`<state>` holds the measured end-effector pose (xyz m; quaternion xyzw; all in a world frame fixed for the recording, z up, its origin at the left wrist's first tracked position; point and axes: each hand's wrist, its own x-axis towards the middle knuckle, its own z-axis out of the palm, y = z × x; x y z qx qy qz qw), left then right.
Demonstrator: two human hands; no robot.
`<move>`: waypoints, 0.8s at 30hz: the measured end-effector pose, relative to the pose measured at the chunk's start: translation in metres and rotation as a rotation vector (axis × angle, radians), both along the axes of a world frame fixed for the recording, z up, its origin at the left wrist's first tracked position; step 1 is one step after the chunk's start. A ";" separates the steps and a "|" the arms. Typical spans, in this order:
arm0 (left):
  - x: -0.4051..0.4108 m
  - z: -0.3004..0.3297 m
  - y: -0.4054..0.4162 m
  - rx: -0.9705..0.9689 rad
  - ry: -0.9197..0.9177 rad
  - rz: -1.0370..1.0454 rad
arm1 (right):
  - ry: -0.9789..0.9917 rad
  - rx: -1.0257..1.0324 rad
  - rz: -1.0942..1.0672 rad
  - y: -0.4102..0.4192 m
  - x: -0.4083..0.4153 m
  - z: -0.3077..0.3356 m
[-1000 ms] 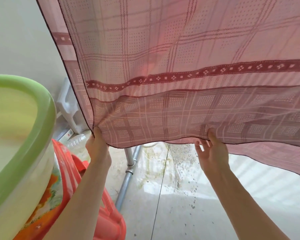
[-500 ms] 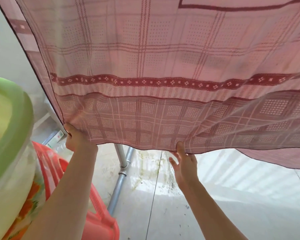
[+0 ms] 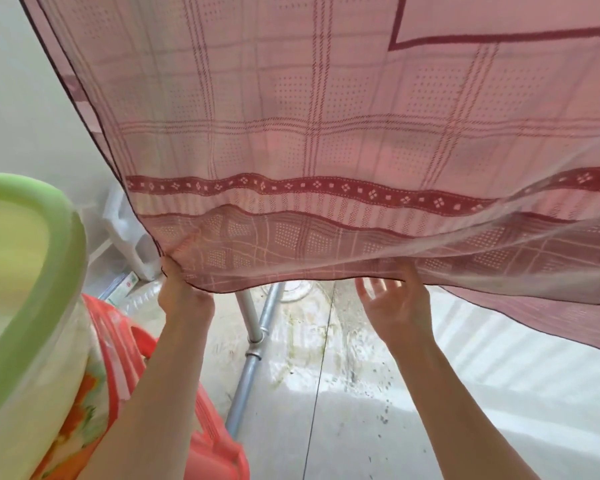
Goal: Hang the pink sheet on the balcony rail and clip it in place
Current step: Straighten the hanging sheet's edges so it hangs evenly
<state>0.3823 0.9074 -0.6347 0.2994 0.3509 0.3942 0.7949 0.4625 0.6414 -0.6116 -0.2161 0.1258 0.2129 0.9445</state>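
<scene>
Above and ahead of us, the pink sheet (image 3: pixel 326 133) hangs, its hem running left to right. Our left hand (image 3: pixel 182 292) pinches the left corner; our right hand (image 3: pixel 394 303), fingers (image 3: pixel 364 289) spread, sits just below the hem.

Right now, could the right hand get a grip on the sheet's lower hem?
Probably yes. The right hand is open just under the pink sheet, fingertips at its hem, with nothing between them. The left hand already grips the hem nearby.

Pink sheet (image 3: pixel 326 116) with maroon grid lines, dotted squares, a maroon diamond band (darker checked hem), lime-green tub rim (image 3: pixel 49 244), red basket (image 3: pixel 208 445), grey pipe (image 3: pixel 246 386)
</scene>
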 end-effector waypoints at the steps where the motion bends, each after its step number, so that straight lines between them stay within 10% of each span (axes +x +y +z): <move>1: 0.002 0.003 0.000 -0.020 -0.034 0.052 | -0.021 0.018 -0.002 -0.003 0.000 0.001; 24: -0.023 -0.003 -0.025 0.050 -0.250 -0.090 | -0.002 -0.097 -0.127 -0.019 -0.004 -0.014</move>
